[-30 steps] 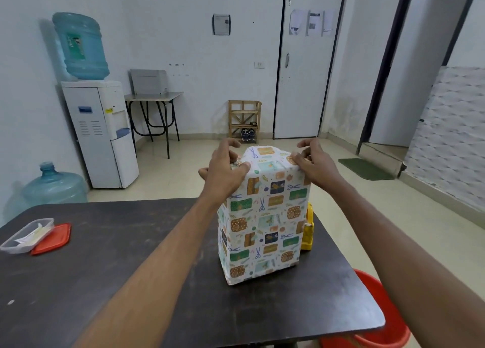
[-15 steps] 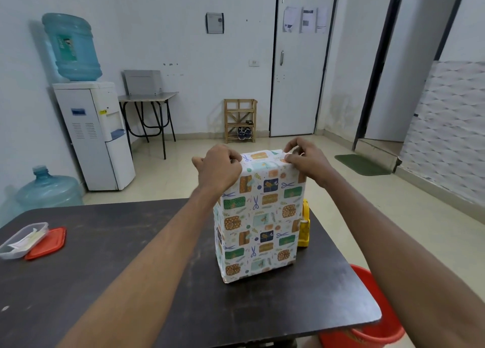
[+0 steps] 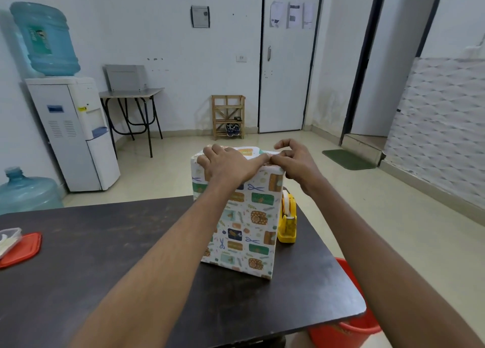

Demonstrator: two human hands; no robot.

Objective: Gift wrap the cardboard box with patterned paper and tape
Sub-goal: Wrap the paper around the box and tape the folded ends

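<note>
The box wrapped in patterned paper [image 3: 242, 224] stands upright on the dark table [image 3: 105, 256], near its right side. My left hand [image 3: 231, 164] lies across the top of the box, fingers stretched to the right and pressing the folded paper down. My right hand [image 3: 295, 162] is at the top right edge, its fingers curled and pinching the paper fold right next to my left fingertips, with one finger lifted. A yellow tape dispenser [image 3: 288, 223] stands on the table against the box's right side.
A clear container [image 3: 8, 238] and its red lid [image 3: 22, 249] lie at the table's left edge. A red bucket [image 3: 346, 329] sits on the floor below the table's right corner. A water dispenser [image 3: 73, 132] and a spare bottle [image 3: 25, 191] stand at the left wall.
My left hand has gone from gripping the top left corner to lying flat across the top. My right hand has shifted to the top right edge, and the box has turned a little.
</note>
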